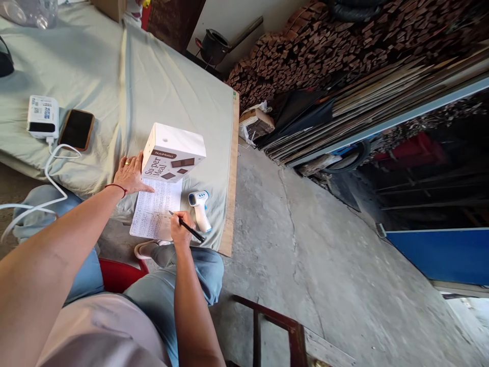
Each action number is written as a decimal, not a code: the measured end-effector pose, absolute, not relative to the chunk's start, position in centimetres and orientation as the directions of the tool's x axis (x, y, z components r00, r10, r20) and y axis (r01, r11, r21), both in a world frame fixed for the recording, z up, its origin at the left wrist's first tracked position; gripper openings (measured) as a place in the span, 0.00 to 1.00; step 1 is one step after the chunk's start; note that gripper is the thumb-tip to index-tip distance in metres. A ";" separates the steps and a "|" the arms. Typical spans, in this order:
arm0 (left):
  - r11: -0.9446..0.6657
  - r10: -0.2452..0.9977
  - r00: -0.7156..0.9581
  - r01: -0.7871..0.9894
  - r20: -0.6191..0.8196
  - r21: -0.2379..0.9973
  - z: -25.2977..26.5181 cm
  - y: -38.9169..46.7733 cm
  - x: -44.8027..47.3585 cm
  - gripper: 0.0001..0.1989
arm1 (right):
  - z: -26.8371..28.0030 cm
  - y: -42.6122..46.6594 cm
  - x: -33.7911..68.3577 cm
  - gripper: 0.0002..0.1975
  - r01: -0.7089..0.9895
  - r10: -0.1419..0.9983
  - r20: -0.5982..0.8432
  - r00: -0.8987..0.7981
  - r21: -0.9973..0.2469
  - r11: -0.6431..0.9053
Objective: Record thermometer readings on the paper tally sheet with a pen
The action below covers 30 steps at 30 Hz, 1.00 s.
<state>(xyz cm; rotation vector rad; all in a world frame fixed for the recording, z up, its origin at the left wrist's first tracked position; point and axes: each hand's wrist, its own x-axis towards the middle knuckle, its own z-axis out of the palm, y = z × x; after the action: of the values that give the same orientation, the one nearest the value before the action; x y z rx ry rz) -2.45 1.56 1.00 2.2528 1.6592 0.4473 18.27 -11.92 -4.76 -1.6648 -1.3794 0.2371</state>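
Note:
A sheet of paper (pixel 150 216) covered in handwriting lies near the table's edge, in front of my body. My right hand (pixel 181 230) is closed round a black pen (pixel 193 232), its tip at the paper's right side. With thumb and fingers spread, my left hand (pixel 130 174) rests at the paper's upper left corner, its fingertips against the side of a white box (pixel 178 144) printed "Super Meal". The box stands upright at the sheet's far edge. Just right of the paper lies a white and blue infrared thermometer (pixel 200 210).
A phone (pixel 77 130) and a white device (pixel 43 116) with a white cable (pixel 48 168) lie on the cloth-covered table (pixel 87 61) at left. The table's wooden edge (pixel 232 178) borders the concrete floor. Stacked firewood (pixel 305 46) and a wooden frame (pixel 275 323) are at right.

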 end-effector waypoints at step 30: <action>-0.192 0.980 0.046 0.437 0.192 0.878 0.9 3.1 -4.9 0.29 | -0.9 -8.7 18.2 0.10 0.484 0.879 0.415 0.234 -0.834 0.265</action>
<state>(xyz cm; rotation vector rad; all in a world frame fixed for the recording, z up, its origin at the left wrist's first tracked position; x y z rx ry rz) -4.89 3.12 0.90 1.6992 1.4376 1.1052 18.17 -8.72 -0.86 -1.3761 -1.4079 0.4422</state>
